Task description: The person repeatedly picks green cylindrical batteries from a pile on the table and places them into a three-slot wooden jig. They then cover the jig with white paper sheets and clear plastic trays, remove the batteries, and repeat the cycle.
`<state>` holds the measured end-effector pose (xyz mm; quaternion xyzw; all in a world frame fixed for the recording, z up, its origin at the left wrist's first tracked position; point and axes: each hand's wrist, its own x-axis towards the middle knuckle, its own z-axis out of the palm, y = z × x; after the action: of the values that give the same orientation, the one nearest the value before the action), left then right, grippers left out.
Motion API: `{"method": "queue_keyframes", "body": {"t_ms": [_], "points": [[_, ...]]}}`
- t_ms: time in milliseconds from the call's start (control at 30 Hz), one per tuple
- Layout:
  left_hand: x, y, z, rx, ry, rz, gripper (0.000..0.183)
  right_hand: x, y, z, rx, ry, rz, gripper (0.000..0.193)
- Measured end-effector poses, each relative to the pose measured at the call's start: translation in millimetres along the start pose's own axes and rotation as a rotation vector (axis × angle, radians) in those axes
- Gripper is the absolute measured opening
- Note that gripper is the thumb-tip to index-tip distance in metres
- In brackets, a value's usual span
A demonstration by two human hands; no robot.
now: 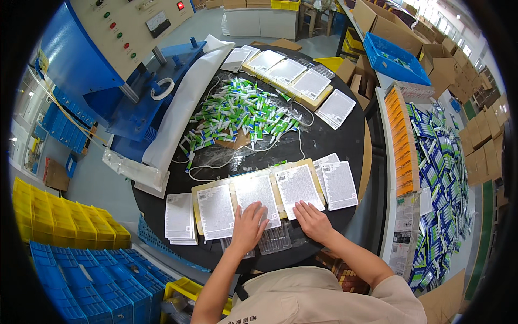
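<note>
Three white printed cards lie in a row on a pale yellow fixture (197,213) at the near side of a round black table. My left hand (249,225) rests on the lower part of the middle card (253,190), fingers apart. My right hand (313,220) lies over the lower edge of the right card (298,186), fingers stretched out. Neither hand grips anything. The left card (215,211) is untouched. Clear plastic blister trays (275,240) stick out below the cards near my left hand.
Card stacks flank the fixture, one left (179,217) and one right (340,186). Beyond lies a heap of green-and-white tubes (243,110), then a second loaded yellow fixture (310,101). A blue machine (162,86) stands left; blue bins (91,281) are lower left.
</note>
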<state>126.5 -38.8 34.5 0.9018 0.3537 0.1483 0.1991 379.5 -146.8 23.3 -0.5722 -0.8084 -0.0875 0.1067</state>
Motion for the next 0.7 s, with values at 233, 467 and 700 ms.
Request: {"method": "queue_keyframes", "body": {"t_ms": [233,467,700], "points": [[-9,20,10,-0.066,0.036,0.047,0.034,-4,10,14,0.166,0.157,0.005,0.036],[-17,23,14,-0.063,0.071,0.060,0.036,3,9,2,0.359,0.107,0.063,0.035],[-21,4,-7,-0.020,0.079,-0.183,0.067,39,40,-15,0.462,0.057,0.194,0.058]]}}
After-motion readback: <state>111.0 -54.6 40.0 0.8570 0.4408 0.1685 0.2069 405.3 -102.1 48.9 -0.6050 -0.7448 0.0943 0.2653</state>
